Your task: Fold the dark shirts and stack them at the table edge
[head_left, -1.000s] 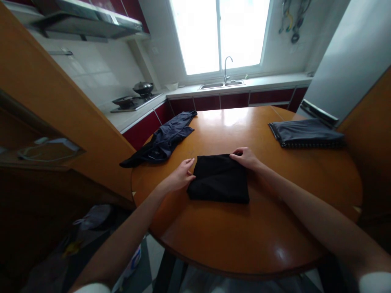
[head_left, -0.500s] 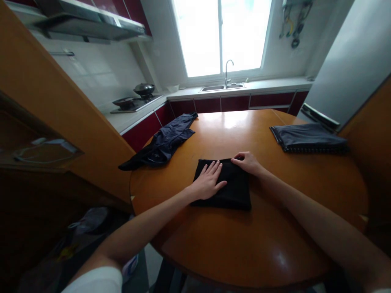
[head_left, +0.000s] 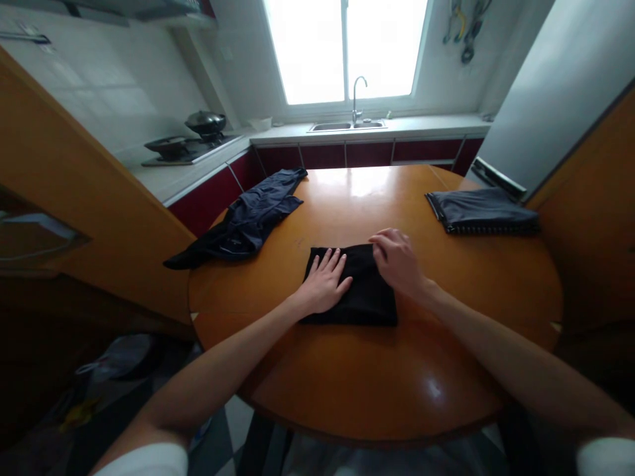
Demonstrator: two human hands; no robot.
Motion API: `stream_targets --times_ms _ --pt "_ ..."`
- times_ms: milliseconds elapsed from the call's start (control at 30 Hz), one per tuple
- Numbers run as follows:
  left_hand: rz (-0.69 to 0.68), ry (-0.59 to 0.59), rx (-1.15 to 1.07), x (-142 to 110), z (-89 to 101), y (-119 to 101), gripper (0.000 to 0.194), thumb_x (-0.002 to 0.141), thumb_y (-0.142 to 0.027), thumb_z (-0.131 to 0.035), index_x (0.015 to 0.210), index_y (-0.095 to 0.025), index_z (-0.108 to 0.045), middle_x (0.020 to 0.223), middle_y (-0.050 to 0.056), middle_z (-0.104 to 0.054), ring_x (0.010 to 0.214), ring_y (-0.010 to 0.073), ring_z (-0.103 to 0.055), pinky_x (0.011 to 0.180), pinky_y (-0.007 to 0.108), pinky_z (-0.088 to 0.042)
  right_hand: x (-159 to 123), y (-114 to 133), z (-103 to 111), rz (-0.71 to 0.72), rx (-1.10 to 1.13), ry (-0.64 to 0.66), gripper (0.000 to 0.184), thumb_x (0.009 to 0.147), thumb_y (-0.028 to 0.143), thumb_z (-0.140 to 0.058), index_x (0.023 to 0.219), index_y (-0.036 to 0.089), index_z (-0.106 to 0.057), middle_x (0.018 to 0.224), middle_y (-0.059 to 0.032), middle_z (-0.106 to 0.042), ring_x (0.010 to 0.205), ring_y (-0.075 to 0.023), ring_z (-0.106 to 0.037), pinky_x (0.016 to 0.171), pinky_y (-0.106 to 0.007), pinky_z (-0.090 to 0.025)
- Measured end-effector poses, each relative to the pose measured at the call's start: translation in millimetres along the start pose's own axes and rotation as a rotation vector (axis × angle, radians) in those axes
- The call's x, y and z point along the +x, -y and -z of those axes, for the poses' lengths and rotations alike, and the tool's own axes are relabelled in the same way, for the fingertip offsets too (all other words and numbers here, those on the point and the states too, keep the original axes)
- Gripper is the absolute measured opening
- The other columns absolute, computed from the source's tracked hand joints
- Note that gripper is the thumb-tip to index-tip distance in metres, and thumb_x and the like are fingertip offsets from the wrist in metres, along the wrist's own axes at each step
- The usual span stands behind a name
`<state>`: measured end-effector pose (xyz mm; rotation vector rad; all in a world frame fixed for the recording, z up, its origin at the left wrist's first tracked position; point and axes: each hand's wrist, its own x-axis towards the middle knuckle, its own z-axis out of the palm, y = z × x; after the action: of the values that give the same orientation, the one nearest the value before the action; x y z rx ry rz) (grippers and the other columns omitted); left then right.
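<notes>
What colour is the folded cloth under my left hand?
Plain black: the folded cloth under your left hand shows best in the head view.

Window (head_left: pixel 347 51) beyond the right hand (head_left: pixel 397 264) blown out white; backlit. Tabletop (head_left: pixel 367 370): broad glare past the hands, small highlight nearer the wearer. Deep shadow low, left of left hand (head_left: pixel 322 285). Edges stretched, wide-angle; slight softness.
</notes>
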<state>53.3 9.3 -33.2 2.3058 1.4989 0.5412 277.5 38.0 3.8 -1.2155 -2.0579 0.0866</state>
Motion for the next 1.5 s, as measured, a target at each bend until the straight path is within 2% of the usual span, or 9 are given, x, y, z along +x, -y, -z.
stream_targets --times_ms 200,367,567,700,833,933,1067,1233,1500 --pt "-0.018 -0.006 0.013 -1.8 -3.7 4.2 0.06 0.1 -0.036 -0.038 0.156 -0.015 -0.037 0.167 0.013 -0.022 0.157 0.0292 -0.008 0.124 0.05 0.003 -49.4 46.1 -18.8 0.238 -0.07 0.382 0.058 0.099 0.04 -0.046 0.148 0.007 -0.049 0.156 -0.0202 -0.043 0.152 -0.0319 -0.026 0.124 -0.052 -0.014" --pt "-0.013 -0.002 -0.001 1.3 2.1 7.4 0.058 0.098 -0.03 -0.039 0.154 -0.017 -0.04 0.166 0.013 -0.028 0.156 0.0264 -0.016 0.125 0.049 -0.005 -61.6 52.8 -16.6 0.239 -0.07 0.408 0.065 0.102 0.045 -0.043 0.152 0.005 -0.043 0.16 -0.0231 -0.035 0.153 -0.0328 -0.024 0.125 -0.053 -0.016" --pt "0.002 -0.049 -0.005 14.3 17.7 20.6 0.054 0.1 -0.037 -0.041 0.15 -0.017 -0.048 0.162 0.011 -0.036 0.154 0.0252 -0.023 0.125 0.045 -0.011 -99.6 94.0 -14.3 0.336 0.079 0.472 0.092 0.091 0.062 -0.059 0.157 0.003 -0.032 0.164 -0.0272 -0.018 0.154 -0.0399 -0.01 0.123 -0.061 -0.019" --pt "0.055 -0.003 0.019 19.7 21.6 28.7 0.056 0.101 -0.042 -0.044 0.153 -0.022 -0.043 0.164 0.01 -0.032 0.155 0.0299 -0.019 0.124 0.054 -0.005 -114.1 113.6 -3.9 0.502 0.232 0.585 0.083 0.094 0.06 -0.056 0.154 0.005 -0.039 0.163 -0.0244 -0.025 0.155 -0.0345 -0.012 0.125 -0.054 -0.018" --pt "0.06 -0.018 0.078 18.0 30.3 25.7 0.054 0.102 -0.042 -0.042 0.151 -0.021 -0.045 0.163 0.012 -0.035 0.154 0.0299 -0.021 0.124 0.055 -0.003 -103.7 121.4 17.7 0.575 0.395 0.584 0.053 0.103 0.047 -0.045 0.143 0.015 -0.056 0.158 -0.0138 -0.043 0.151 -0.0248 -0.029 0.125 -0.043 -0.024" --pt "0.005 -0.093 0.095 11.2 37.2 11.3 0.052 0.102 -0.038 -0.043 0.15 -0.019 -0.048 0.161 0.012 -0.039 0.154 0.0288 -0.023 0.125 0.052 0.001 -77.2 107.0 24.4 0.416 0.408 0.419 0.044 0.103 0.029 -0.04 0.142 0.024 -0.058 0.153 -0.0061 -0.051 0.148 -0.0203 -0.036 0.124 -0.043 -0.027" --pt "-0.118 -0.045 0.004 -0.8 31.5 -11.5 0.056 0.102 -0.037 -0.043 0.154 -0.018 -0.043 0.163 0.012 -0.035 0.154 0.0266 -0.023 0.126 0.047 -0.003 -36.4 52.9 5.6 0.078 0.161 0.242 0.054 0.101 0.026 -0.037 0.153 0.017 -0.044 0.162 -0.0105 -0.037 0.153 -0.0256 -0.024 0.125 -0.052 -0.02" --pt "-0.073 0.113 0.085 -7.1 13.4 -12.5 0.069 0.1 -0.049 -0.046 0.159 -0.016 -0.033 0.167 0.013 -0.022 0.156 0.0302 -0.012 0.125 0.051 -0.004 -14.1 -4.0 -20.4 -0.048 -0.029 0.386 0.058 0.1 0.032 -0.042 0.154 0.01 -0.042 0.165 -0.0136 -0.029 0.155 -0.0293 -0.017 0.124 -0.053 -0.019" --pt "-0.021 0.174 0.302 -7.6 12.3 -11.1 0.073 0.102 -0.056 -0.034 0.162 -0.017 -0.021 0.169 0.01 -0.014 0.157 0.0278 -0.006 0.126 0.051 -0.007 1.9 -26.9 -22.3 -0.246 -0.055 0.432 0.062 0.102 0.052 -0.038 0.154 0.018 -0.043 0.164 -0.0118 -0.032 0.154 -0.0293 -0.022 0.123 -0.054 -0.019"
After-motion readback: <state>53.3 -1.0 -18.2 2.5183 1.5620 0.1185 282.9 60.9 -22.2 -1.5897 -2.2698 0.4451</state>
